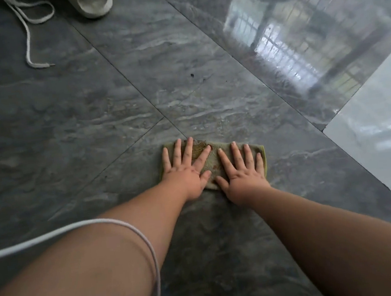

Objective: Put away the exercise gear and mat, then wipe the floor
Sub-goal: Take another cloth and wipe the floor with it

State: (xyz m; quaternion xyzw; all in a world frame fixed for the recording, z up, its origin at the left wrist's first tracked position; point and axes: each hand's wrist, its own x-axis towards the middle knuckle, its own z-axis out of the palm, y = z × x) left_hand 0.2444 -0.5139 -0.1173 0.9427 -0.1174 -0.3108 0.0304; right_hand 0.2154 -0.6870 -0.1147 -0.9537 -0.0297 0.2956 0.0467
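A small olive-green cloth lies flat on the dark grey marble-look floor tiles. My left hand presses flat on the cloth's left half, fingers spread. My right hand presses flat on its right half, fingers spread too. Neither hand curls around the cloth. Both forearms reach forward from the bottom of the view. No mat or exercise gear is in sight.
A pale slipper sits at the top edge, with a white flat cord trailing on the floor to its left. A thin white cable loops over my left arm. A lighter glossy tile begins at the right.
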